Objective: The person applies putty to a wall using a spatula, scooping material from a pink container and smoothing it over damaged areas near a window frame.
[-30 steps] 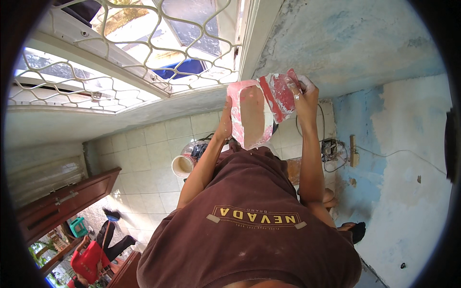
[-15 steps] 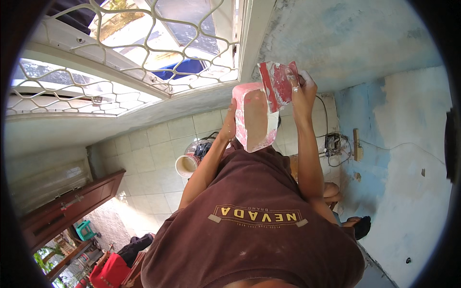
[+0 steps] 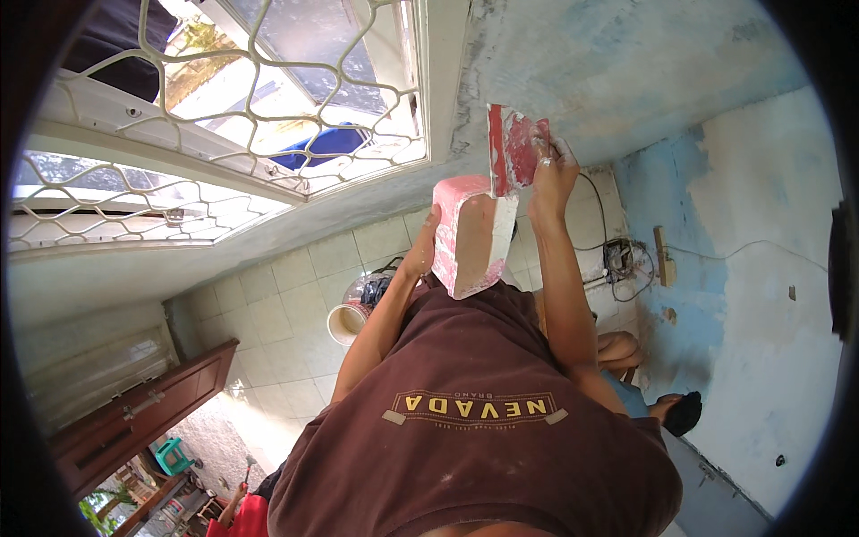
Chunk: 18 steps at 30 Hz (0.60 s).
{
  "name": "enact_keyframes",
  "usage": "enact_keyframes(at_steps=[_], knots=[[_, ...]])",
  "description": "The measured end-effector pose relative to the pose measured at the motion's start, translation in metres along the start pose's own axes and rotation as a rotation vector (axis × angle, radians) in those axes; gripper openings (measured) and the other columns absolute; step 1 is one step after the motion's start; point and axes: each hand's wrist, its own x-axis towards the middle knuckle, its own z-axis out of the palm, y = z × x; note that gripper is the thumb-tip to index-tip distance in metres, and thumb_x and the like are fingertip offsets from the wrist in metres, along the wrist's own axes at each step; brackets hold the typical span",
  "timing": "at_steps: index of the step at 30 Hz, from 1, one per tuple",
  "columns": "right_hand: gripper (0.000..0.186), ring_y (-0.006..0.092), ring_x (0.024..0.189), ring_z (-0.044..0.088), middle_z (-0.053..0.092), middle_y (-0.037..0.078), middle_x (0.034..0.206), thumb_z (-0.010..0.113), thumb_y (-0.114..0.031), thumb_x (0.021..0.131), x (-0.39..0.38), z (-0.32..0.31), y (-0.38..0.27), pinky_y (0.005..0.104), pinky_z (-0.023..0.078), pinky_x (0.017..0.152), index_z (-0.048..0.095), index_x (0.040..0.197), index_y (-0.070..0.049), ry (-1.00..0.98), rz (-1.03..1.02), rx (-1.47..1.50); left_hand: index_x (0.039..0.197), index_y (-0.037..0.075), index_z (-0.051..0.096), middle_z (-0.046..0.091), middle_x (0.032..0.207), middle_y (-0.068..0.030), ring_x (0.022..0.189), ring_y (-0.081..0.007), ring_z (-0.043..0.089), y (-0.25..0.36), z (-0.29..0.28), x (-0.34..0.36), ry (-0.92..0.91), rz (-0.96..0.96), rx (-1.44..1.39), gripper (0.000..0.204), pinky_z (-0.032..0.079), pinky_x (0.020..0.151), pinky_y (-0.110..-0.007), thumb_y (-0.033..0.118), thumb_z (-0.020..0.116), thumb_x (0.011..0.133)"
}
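Note:
My left hand (image 3: 423, 248) grips the left side of a pink plastic tub (image 3: 445, 261), tilted so its inside faces me. White smears coat its walls, and a smooth beige paste (image 3: 474, 240) shows inside. Up at the far right of the tub, my right hand (image 3: 556, 176) is closed on a red putty spreader (image 3: 516, 148). White filler is caked across the spreader's face. Its lower edge overlaps the tub's far rim; whether they touch I cannot tell. Whitish residue marks my right fingers.
A window with a white metal grille (image 3: 255, 63) is at the upper left. Below stand a paste-smeared bucket (image 3: 345, 324) and a brown door (image 3: 143, 403). Cables and a box (image 3: 619, 257) lie near the patchy blue wall (image 3: 680, 233). Another person (image 3: 667, 412) is low on the right.
The tub has come slightly nearer my body. The spreader has turned more upright and shifted off the tub's opening toward its far rim. The person at the right shows more.

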Motion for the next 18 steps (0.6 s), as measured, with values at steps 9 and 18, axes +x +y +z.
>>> enact_keyframes(at_steps=[9, 18], knots=[[0.025, 0.0153, 0.106, 0.059, 0.065, 0.005, 0.113, 0.071, -0.014, 0.096, 0.004, -0.016, -0.007, 0.0319, 0.046, 0.097, 0.061, 0.115, -0.001, 0.001, 0.083, 0.312, 0.156, 0.001, 0.036, 0.048, 0.153, -0.0138, 0.136, -0.024, 0.051, 0.0, -0.007, 0.002, 0.079, 0.096, 0.001, 0.077, 0.038, 0.118, -0.038, 0.061, 0.028, 0.108], [0.034, 0.0244, 0.132, 0.052, 0.065, 0.013, 0.125, 0.076, -0.025, 0.089, -0.032, -0.037, -0.022, 0.0458, 0.036, 0.116, 0.068, 0.115, -0.005, -0.79, -0.243, 0.262, 0.152, 0.005, 0.04, 0.055, 0.144, -0.0122, 0.129, -0.0253, 0.056, 0.022, -0.01, 0.018, 0.156, 0.333, -0.267, 0.074, 0.045, 0.113, -0.041, 0.062, 0.028, 0.107]])
